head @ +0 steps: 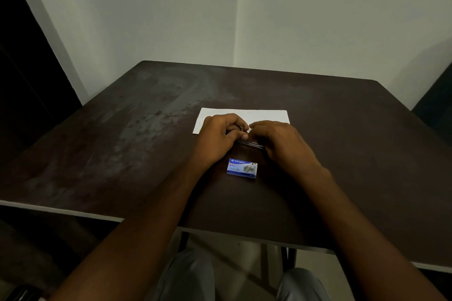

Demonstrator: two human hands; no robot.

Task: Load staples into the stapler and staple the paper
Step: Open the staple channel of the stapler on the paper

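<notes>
A small dark stapler (pixel 252 143) lies between my two hands on the dark table (pixel 122 142), mostly hidden by my fingers. My left hand (pixel 217 140) is closed around its left end, thumb and forefinger pinching a small metal part. My right hand (pixel 278 144) covers its right end with the fingers curled down on it. A white sheet of paper (pixel 264 115) lies flat just beyond my hands. A blue box of staples (pixel 242 168) sits closed on the table just in front of my hands, touching neither.
The table stands in a corner of pale walls (pixel 171 19). Its near edge (pixel 61 211) runs across in front of my knees (pixel 190 273). A dark opening is at the far left.
</notes>
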